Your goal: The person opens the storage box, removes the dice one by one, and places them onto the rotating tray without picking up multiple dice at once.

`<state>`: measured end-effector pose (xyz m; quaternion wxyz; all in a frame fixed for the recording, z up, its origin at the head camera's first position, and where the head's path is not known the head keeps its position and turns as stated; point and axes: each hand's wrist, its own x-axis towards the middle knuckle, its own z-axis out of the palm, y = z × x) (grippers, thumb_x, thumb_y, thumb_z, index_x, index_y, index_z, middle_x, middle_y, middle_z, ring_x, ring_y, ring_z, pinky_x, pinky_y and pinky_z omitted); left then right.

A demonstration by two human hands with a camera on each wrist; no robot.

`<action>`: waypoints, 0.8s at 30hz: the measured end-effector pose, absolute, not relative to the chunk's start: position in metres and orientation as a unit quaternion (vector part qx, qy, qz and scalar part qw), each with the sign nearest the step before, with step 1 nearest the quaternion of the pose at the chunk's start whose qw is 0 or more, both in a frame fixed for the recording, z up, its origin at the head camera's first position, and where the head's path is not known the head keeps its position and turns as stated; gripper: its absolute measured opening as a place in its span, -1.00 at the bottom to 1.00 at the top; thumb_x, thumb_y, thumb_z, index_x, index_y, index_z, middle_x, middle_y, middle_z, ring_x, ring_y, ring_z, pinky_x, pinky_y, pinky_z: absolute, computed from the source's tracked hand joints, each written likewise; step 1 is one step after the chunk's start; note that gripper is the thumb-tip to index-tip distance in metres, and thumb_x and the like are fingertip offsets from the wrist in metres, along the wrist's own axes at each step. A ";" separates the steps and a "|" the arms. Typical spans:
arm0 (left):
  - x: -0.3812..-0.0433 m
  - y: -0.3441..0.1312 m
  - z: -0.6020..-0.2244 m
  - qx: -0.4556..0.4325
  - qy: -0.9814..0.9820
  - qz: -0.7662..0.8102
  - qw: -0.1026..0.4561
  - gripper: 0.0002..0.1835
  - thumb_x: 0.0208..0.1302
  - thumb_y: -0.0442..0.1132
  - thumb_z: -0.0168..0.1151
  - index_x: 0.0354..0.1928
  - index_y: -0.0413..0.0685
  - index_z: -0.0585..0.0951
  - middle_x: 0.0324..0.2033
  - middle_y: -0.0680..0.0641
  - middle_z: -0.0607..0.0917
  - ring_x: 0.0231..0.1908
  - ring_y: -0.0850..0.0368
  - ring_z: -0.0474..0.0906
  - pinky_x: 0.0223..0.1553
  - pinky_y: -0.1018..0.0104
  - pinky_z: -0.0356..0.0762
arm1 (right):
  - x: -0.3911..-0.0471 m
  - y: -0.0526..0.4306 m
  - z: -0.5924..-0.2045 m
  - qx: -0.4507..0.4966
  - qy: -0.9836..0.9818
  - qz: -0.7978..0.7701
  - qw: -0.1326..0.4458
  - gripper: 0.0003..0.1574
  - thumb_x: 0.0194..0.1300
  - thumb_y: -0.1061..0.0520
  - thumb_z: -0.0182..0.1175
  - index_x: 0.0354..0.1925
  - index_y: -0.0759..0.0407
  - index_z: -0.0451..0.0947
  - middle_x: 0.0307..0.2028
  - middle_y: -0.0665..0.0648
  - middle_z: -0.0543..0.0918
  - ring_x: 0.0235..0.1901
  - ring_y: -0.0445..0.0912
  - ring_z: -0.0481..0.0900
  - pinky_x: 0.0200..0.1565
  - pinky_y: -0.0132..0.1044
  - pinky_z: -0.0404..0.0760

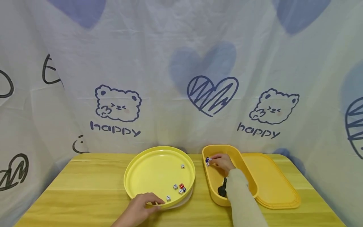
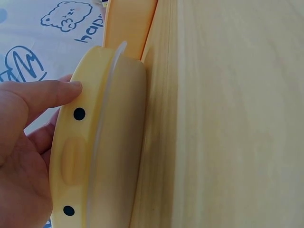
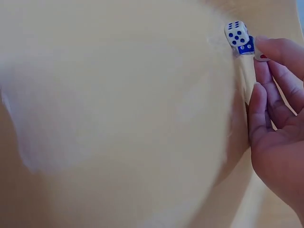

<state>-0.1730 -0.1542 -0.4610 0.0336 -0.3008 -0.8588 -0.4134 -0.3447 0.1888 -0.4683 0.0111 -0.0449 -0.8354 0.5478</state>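
Note:
My left hand (image 1: 140, 206) grips the near rim of a round yellow tray (image 1: 151, 175); in the left wrist view the thumb (image 2: 57, 92) lies on its outer wall, and the other fingers are partly hidden behind the rim. Several dice lie in the tray, a red die (image 1: 181, 186) among them. My right hand (image 1: 225, 162) reaches into the orange-yellow box (image 1: 246, 167). Its thumb and fingers pinch a white die with a red dot (image 3: 261, 56). Right beside that die are a blue die (image 3: 246, 46) and a white die with blue dots (image 3: 236, 34), at the box's left wall.
Behind the right forearm, a black object (image 1: 222, 189) lies at the near end of the box, partly hidden by the sleeve. A flat orange-yellow lid (image 1: 272, 179) lies to the right of the box on the wooden table (image 1: 85, 186). A printed curtain (image 1: 161, 78) hangs behind.

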 end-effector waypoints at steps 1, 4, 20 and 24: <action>-0.173 -0.154 -0.462 -0.301 -0.858 -0.415 0.031 -0.88 0.22 -0.24 0.33 -0.20 -0.01 0.74 -0.30 0.12 0.71 -0.29 0.35 0.51 -0.26 0.35 0.50 | -0.344 0.190 -0.468 -0.044 -0.834 0.549 0.009 -0.81 0.13 0.30 0.33 -0.26 0.39 0.62 -0.31 0.14 0.64 -0.26 0.00 0.53 -0.08 -0.13 0.53; -0.174 -0.153 -0.464 -0.301 -0.855 -0.422 0.025 -0.87 0.22 -0.24 0.33 -0.20 -0.01 0.74 -0.30 0.12 0.71 -0.29 0.35 0.51 -0.26 0.34 0.50 | -0.344 0.191 -0.464 -0.035 -0.826 0.563 0.002 -0.82 0.15 0.31 0.30 -0.24 0.40 0.61 -0.34 0.12 0.64 -0.33 -0.04 0.52 -0.20 -0.22 0.54; -0.171 -0.154 -0.462 -0.307 -0.858 -0.410 0.048 -0.89 0.22 -0.27 0.33 -0.22 -0.01 0.74 -0.31 0.13 0.72 -0.30 0.36 0.52 -0.25 0.33 0.51 | -0.345 0.192 -0.405 0.046 -0.824 0.565 0.004 -0.72 0.30 0.19 0.25 -0.08 0.34 0.55 -0.16 0.18 0.60 -0.10 0.12 0.49 0.02 -0.11 0.51; -0.171 -0.154 -0.459 -0.306 -0.860 -0.405 0.054 -0.89 0.22 -0.28 0.34 -0.22 -0.01 0.74 -0.31 0.16 0.71 -0.31 0.36 0.52 -0.24 0.33 0.52 | -0.337 0.195 -0.392 0.081 -0.813 0.576 -0.008 -0.65 0.33 0.16 0.22 -0.01 0.36 0.51 -0.09 0.21 0.58 0.01 0.23 0.43 0.09 -0.08 0.48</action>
